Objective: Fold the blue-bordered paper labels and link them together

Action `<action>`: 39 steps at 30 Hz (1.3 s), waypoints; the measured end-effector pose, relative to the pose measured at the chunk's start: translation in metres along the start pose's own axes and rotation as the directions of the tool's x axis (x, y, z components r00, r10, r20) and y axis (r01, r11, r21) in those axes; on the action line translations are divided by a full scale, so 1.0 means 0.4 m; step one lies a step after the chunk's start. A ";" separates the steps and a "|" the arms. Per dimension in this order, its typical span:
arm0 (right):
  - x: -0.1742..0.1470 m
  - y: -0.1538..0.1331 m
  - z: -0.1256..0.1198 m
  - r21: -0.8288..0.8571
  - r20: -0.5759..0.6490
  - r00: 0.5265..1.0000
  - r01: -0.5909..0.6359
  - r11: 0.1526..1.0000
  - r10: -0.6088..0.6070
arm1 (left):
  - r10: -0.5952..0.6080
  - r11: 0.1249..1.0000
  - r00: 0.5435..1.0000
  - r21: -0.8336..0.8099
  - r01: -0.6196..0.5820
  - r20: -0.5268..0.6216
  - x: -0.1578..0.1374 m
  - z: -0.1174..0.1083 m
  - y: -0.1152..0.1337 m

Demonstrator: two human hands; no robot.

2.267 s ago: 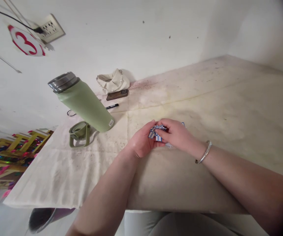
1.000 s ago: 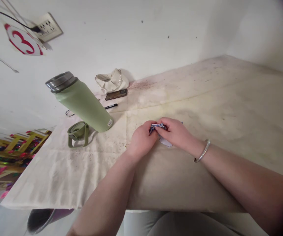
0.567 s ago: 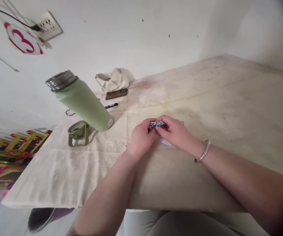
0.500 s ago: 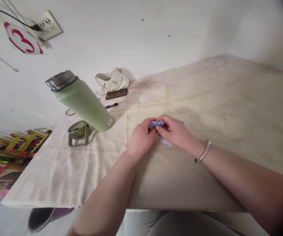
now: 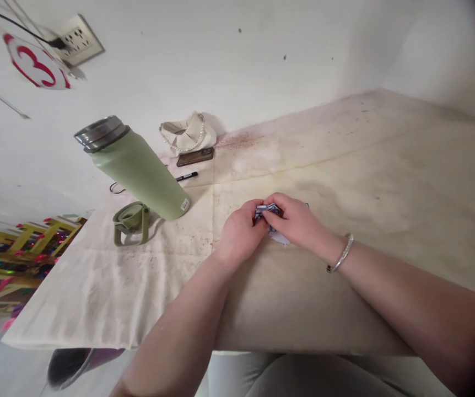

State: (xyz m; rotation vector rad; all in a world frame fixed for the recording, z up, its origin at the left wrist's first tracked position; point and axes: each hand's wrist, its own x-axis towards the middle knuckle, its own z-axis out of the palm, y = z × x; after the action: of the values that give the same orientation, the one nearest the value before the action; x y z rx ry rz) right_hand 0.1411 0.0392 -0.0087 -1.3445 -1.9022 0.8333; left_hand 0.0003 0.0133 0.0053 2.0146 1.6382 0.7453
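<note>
Both of my hands meet over the tablecloth, near the middle of the view. Between them is a small folded blue-and-white patterned piece (image 5: 269,208); whether it is paper or cloth I cannot tell. My left hand (image 5: 242,230) is closed on its left side, thumb and fingers pinching the edge. From the right, my right hand (image 5: 297,219) pinches the same piece, its thumb lying across the front. A pale part of it sticks out below the right fingers. Much of the piece is hidden by the hands. A bracelet (image 5: 342,255) circles the right wrist.
Left of my hands stand a green bottle (image 5: 140,173) without its lid and a green lid (image 5: 132,221) with a loop handle. Farther back lie a pen (image 5: 187,176), a phone (image 5: 195,157) and a white handbag (image 5: 188,134) by the wall. A bin (image 5: 70,366) sits below the table's edge.
The folded piece has tilted and bunched between the fingers, its top edge now slanted and looser. The hands have shifted only slightly.
</note>
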 end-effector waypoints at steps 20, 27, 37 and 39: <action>0.003 0.014 0.009 0.016 0.011 1.000 0.015 1.000 -0.016 | -0.019 0.996 0.998 0.087 0.014 0.053 -0.003 -0.001 0.008; 0.003 0.010 0.005 0.004 0.029 1.000 0.003 1.000 -0.004 | -0.009 0.993 0.999 0.117 0.003 0.050 -0.005 0.004 0.008; 0.006 0.016 0.007 -0.081 0.073 0.997 0.015 0.997 -0.009 | -0.041 0.982 0.995 0.189 0.024 0.088 -0.005 0.005 0.016; 0.005 0.017 0.007 -0.091 0.078 0.997 0.024 0.996 -0.017 | -0.039 0.980 0.995 0.199 0.021 0.091 -0.006 0.007 0.016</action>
State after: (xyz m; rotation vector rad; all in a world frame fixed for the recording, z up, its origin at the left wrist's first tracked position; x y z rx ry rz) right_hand 0.1418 0.0427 -0.0155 -1.3628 -2.0329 0.8073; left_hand 0.0064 0.0096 0.0068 2.1195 1.7423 0.4842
